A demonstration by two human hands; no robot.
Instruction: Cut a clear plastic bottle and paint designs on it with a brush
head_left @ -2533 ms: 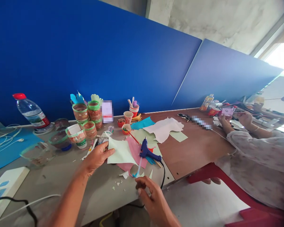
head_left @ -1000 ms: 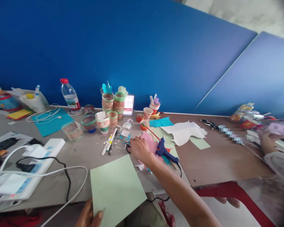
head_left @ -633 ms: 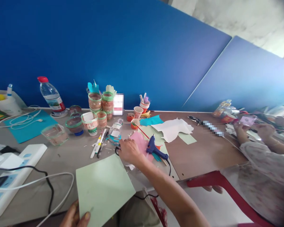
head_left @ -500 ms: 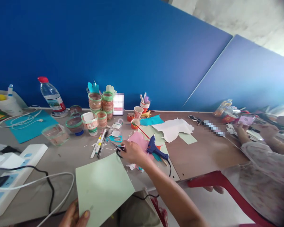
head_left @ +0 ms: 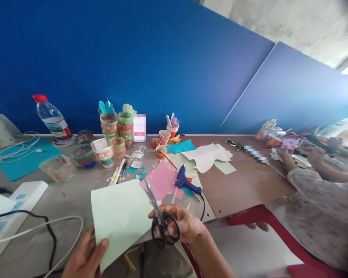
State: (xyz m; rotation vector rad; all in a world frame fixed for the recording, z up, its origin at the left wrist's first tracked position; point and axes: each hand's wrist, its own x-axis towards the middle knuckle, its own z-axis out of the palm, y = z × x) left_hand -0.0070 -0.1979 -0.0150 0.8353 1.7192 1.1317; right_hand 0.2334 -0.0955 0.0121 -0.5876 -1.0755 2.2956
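A sheet of pale green paper (head_left: 121, 216) is pinched at its lower left corner by my left hand (head_left: 88, 251), thumb on top. Beside the sheet's right edge, my right hand (head_left: 184, 224) holds a pair of black-handled scissors (head_left: 159, 220). Their blades point up and away, over pink paper (head_left: 164, 179) on the desk. A blue glue gun (head_left: 187, 180) lies just beyond my right hand. Left of the pink paper are a few marker pens (head_left: 117, 172) and cut blue scraps (head_left: 137, 171).
Stacked decorated cups (head_left: 108, 125) and a water bottle (head_left: 53, 119) stand along the blue partition. A white power strip (head_left: 20, 208) with cables lies at left. Torn white paper (head_left: 208, 154) lies right of centre. Another person's sleeve (head_left: 310, 185) and hands are at far right.
My right hand has lifted the scissors off the desk and drawn them back beside the green sheet, uncovering the pink paper. My left hand still grips the sheet.
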